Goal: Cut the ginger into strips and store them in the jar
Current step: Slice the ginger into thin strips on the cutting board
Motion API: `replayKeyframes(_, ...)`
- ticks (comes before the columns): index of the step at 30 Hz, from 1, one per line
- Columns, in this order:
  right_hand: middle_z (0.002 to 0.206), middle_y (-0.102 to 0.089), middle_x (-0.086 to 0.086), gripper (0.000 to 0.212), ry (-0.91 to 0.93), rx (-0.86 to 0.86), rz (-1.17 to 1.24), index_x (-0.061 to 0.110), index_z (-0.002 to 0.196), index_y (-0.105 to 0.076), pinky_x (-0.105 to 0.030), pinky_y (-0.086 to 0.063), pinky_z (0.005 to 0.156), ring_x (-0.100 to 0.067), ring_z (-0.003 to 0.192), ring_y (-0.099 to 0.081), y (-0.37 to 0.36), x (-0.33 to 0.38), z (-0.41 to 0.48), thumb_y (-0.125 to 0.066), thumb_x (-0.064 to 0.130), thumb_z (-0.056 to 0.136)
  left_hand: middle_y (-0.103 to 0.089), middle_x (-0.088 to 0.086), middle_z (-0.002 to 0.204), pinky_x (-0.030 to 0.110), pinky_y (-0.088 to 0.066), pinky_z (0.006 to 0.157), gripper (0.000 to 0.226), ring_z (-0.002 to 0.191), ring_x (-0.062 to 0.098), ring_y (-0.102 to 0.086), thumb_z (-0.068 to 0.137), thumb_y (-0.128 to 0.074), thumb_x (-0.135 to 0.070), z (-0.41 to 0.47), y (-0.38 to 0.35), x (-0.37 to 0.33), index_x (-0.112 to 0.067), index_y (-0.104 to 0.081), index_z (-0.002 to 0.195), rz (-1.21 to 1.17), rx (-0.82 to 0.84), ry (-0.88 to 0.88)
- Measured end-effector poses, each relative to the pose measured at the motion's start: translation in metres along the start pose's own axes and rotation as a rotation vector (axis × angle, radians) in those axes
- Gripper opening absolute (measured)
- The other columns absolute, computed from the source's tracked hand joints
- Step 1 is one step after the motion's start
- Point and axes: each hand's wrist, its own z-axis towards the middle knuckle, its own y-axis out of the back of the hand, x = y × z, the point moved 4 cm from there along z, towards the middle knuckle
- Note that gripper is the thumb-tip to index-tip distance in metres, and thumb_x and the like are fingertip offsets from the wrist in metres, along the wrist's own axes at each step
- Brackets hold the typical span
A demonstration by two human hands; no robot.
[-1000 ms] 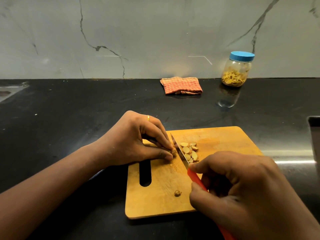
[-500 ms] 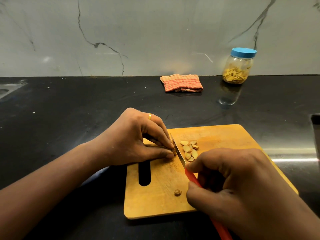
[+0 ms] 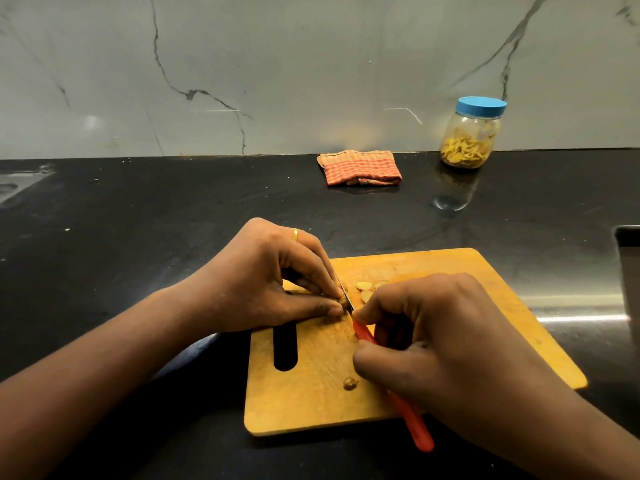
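Note:
On the wooden cutting board (image 3: 502,306) my left hand (image 3: 273,282) pinches a small brown piece of ginger (image 3: 343,301) between thumb and fingertips. My right hand (image 3: 436,341) grips the red-handled knife (image 3: 412,420); its short blade lies against the ginger's right side. Pale cut ginger slices (image 3: 365,289) lie just beyond the blade, partly hidden by my right hand. A small ginger scrap (image 3: 349,383) sits lower on the board. The clear jar (image 3: 467,133) with a blue lid, holding cut ginger, stands at the back right against the wall.
A folded orange checked cloth (image 3: 360,168) lies at the back of the black counter (image 3: 138,220). A sink edge (image 3: 20,180) shows at far left. A steel surface (image 3: 627,271) borders the counter at the right. The marble wall rises behind.
My right hand has slid the knife forward and left, so less blade shows and more slices are hidden. The left hand keeps its pinch on the ginger.

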Motion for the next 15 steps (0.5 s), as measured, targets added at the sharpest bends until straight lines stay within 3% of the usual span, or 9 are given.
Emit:
replayKeyframes(6,0.060,-0.057,0.011,0.035,0.014,0.018,-0.010,0.028,0.090,-0.073,-0.016,-0.042,0.051,-0.006,0.070,-0.057,0.003,0.005,-0.015,-0.061,0.053,0.069,-0.073,-0.005,0.092,0.027,-0.061,0.073,0.015,0.086,0.014,-0.073,0.077,-0.082,-0.024,-0.001,0.001,0.000,-0.014,-0.080,0.089,-0.030,0.002,0.040)
replayKeyframes(11,0.056,-0.057,0.018,0.030,0.045,-0.034,-0.134,0.027,0.081,-0.074,-0.005,-0.038,0.044,-0.001,0.054,-0.056,0.004,0.002,-0.025,-0.058,0.046,0.065,-0.073,-0.005,0.092,0.026,-0.061,0.073,0.016,0.086,0.014,-0.073,0.076,-0.082,-0.024,0.000,0.002,0.000,-0.014,-0.080,0.088,-0.046,0.005,0.061)
replayKeyframes(15,0.058,-0.057,0.015,0.026,0.053,-0.091,-0.076,0.025,0.081,-0.073,-0.007,-0.040,0.047,-0.004,0.061,-0.056,0.004,0.000,-0.021,-0.059,0.044,0.068,-0.073,-0.004,0.092,0.027,-0.061,0.074,0.016,0.086,0.014,-0.073,0.076,-0.083,-0.023,-0.001,0.001,0.000,-0.014,-0.080,0.089,-0.060,0.007,0.073)
